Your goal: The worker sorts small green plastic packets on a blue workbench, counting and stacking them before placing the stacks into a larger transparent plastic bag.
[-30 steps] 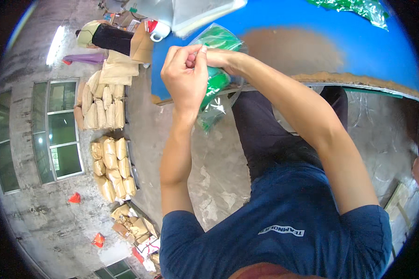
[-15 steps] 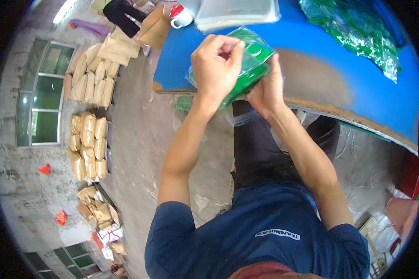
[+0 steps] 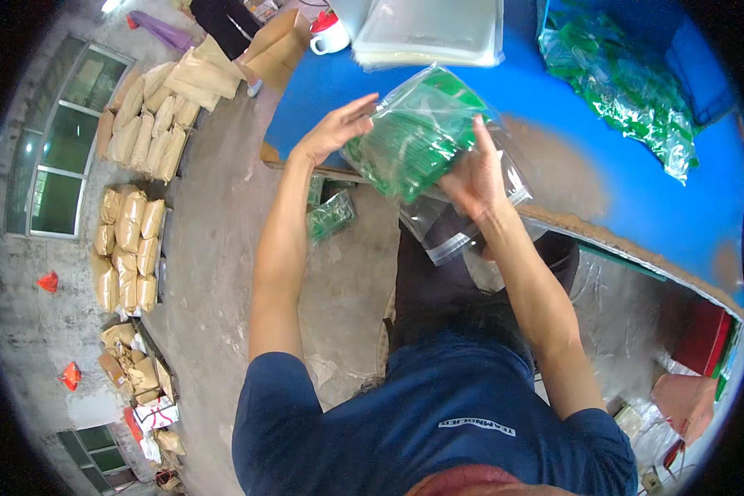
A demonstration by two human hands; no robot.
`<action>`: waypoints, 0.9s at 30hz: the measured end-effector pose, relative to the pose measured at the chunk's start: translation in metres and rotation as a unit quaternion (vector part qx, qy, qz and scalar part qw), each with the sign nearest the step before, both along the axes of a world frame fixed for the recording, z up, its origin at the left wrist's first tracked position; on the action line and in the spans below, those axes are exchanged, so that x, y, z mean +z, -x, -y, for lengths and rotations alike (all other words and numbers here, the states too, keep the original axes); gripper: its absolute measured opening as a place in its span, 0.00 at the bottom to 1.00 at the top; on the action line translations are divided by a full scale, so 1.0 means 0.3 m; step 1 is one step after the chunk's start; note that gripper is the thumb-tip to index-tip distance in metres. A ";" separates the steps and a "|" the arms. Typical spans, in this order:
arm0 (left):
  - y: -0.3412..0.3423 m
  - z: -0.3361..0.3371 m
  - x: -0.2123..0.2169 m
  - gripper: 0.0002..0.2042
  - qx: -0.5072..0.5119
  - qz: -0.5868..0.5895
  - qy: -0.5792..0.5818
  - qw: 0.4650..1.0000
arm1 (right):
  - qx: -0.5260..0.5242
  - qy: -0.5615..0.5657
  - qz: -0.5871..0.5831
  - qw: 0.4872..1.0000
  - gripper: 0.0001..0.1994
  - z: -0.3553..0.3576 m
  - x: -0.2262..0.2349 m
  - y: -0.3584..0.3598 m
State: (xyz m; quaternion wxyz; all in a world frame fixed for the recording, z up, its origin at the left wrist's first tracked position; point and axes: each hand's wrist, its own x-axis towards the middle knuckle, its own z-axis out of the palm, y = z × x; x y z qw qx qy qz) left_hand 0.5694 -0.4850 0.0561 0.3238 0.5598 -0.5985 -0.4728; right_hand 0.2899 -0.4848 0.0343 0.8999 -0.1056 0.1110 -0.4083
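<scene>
Partly past the front edge of the blue table: a green packet

Tilted, its green contents inside clear film, the packet hangs with its lower end beyond the worn edge. Below, a clear plastic flap dangles toward the dark trousers. Leftward, blue surface runs to the table's corner; rightward, a brown worn patch spreads between packet and green heap. Room is narrowest on the far side, where a stack of clear sheets lies near, a white mug beside it.

The packet rests in the right hand, thumb against its right side, other fingers hidden underneath. The left hand is spread, just beside the packet's left side; whether its fingertips touch cannot be told. Lower down, a green bag lies on the grey floor.
</scene>
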 end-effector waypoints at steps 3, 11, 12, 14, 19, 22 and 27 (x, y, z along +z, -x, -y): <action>0.024 -0.010 0.023 0.37 -0.021 0.032 -0.020 0.999 | 0.021 0.025 -0.044 0.998 0.28 0.015 0.064 -0.056; 0.100 -0.099 0.018 0.37 0.033 0.006 0.064 0.997 | 0.062 -0.018 -0.050 0.997 0.26 0.043 0.136 -0.066; 0.111 -0.119 0.034 0.37 0.028 0.002 0.056 0.998 | 0.058 -0.027 -0.054 0.996 0.26 0.034 0.169 -0.062; 0.119 -0.145 0.057 0.38 0.070 -0.054 0.040 0.995 | 0.130 0.065 -0.140 0.979 0.27 0.051 0.204 -0.059; 0.133 -0.150 0.033 0.38 0.017 0.051 0.087 0.995 | 0.098 0.002 -0.032 0.995 0.30 0.076 0.113 -0.051; 0.140 -0.153 0.050 0.39 0.061 -0.019 0.039 0.997 | 0.104 0.000 -0.022 0.994 0.30 0.056 0.159 -0.038; 0.202 -0.145 0.025 0.43 0.088 0.061 0.094 0.990 | 0.048 -0.057 -0.053 0.996 0.23 0.010 0.159 -0.065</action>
